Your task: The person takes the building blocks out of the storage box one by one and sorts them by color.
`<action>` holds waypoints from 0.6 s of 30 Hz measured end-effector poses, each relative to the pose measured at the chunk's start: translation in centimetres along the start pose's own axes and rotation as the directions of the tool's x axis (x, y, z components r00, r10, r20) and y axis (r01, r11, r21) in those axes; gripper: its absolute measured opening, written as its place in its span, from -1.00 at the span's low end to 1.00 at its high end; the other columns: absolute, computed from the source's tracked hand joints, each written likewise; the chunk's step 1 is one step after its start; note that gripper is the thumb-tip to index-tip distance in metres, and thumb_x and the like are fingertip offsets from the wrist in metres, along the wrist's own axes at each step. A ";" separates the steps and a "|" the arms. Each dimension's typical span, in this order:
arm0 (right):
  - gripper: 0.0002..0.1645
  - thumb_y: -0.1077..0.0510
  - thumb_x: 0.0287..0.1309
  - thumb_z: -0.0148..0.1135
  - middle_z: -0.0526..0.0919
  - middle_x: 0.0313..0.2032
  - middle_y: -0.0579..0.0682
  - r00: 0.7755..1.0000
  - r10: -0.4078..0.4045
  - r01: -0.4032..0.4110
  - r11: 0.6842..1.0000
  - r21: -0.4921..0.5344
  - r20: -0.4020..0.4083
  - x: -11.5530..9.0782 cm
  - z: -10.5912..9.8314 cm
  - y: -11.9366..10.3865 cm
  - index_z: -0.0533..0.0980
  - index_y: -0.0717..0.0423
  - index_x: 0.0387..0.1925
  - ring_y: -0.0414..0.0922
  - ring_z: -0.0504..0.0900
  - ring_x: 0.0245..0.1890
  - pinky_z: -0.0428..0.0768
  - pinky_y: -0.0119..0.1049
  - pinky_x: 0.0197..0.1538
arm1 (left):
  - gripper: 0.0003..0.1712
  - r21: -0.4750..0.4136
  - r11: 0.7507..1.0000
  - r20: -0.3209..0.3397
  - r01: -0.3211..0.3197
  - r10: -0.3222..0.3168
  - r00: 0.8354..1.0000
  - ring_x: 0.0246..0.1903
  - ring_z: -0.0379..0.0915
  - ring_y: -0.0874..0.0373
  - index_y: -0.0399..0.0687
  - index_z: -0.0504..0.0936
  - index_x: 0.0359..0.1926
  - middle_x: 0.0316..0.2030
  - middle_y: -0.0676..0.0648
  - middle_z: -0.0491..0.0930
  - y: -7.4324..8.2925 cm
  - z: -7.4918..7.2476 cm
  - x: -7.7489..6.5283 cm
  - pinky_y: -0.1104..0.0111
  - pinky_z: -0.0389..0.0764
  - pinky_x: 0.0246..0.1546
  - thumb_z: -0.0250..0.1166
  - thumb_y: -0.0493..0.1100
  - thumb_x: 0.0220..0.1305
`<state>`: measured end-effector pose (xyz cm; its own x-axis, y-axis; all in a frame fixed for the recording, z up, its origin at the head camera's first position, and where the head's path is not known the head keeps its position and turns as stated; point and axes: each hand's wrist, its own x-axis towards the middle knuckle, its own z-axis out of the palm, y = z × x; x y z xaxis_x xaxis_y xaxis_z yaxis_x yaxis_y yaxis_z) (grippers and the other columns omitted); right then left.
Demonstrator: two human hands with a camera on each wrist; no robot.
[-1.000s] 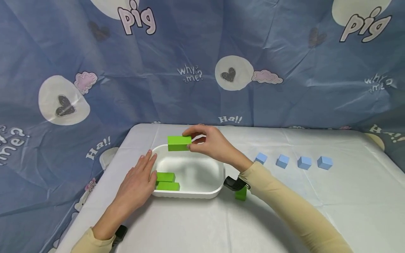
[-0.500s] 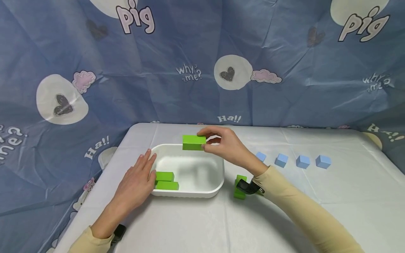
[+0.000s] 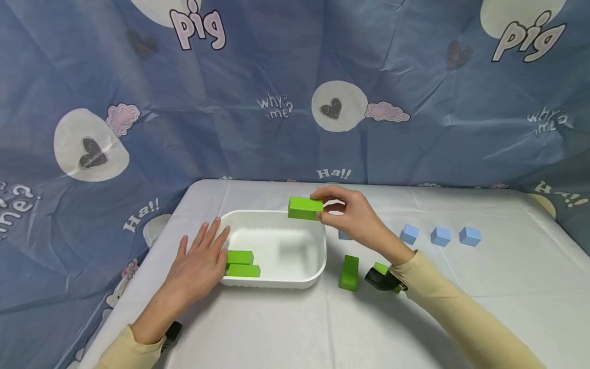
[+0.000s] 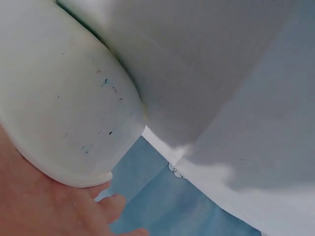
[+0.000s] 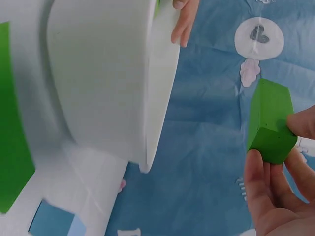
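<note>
My right hand (image 3: pixel 352 212) pinches one end of a green block (image 3: pixel 305 208) between thumb and fingers. The block is held in the air over the far right part of a white tray (image 3: pixel 276 283). In the right wrist view the same green block (image 5: pixel 270 120) shows close up, with fingers and thumb around its end. My left hand (image 3: pixel 198 264) rests with straight fingers on the tray's left rim. Two more green blocks (image 3: pixel 243 270) lie side by side in the tray's near left corner, partly behind the left hand. The left wrist view shows the tray's outer wall (image 4: pixel 74 98).
Right of the tray, a green block (image 3: pixel 349 273) lies on the white-covered table (image 3: pixel 276 328). Another green block (image 3: pixel 380 267) is partly hidden by the right wrist strap. Several blue cubes (image 3: pixel 441 236) stand in a row at the back right, one mostly behind the hand. A printed blue cloth (image 3: pixel 258 148) hangs behind.
My right hand has moved to the right with the green block, from the tray's far left part to its far right. The left hand stays at the rim, its fingers slightly more spread.
</note>
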<state>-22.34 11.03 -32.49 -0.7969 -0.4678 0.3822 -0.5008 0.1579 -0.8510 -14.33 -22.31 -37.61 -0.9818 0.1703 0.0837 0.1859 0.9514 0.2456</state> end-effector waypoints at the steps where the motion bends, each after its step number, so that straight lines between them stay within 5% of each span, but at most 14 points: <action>1: -0.59 0.40 0.13 0.27 0.61 0.00 -0.02 1.000 -0.002 0.002 1.000 -0.005 -0.004 -0.2 -0.2 0.0 0.60 0.09 0.03 -0.03 0.64 -0.09 0.60 -0.25 0.02 | -0.38 0.000 1.000 0.006 0.001 -0.001 1.000 0.49 -0.30 -0.20 -0.12 0.11 0.53 0.54 -0.21 -0.15 0.0 0.0 0.0 -0.30 -0.28 0.31 -0.20 -0.04 0.55; 18: -0.58 0.41 0.14 0.29 0.60 0.00 -0.04 0.997 0.030 -0.037 0.995 -0.093 -0.077 -3.2 -3.0 0.0 0.59 0.09 0.04 -0.16 0.57 -0.02 0.59 -0.29 0.04 | -0.40 -0.012 1.000 0.023 -0.002 0.002 1.000 0.49 -0.29 -0.22 -0.06 0.14 0.53 0.54 -0.20 -0.18 -0.1 -0.1 0.1 -0.31 -0.23 0.29 -0.20 -0.02 0.56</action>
<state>-20.75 15.12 -32.64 -0.8352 -0.3941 0.3835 -0.5003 0.2549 -0.8275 -14.48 -22.36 -37.53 -0.9820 0.1785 0.0621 0.1885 0.9477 0.2574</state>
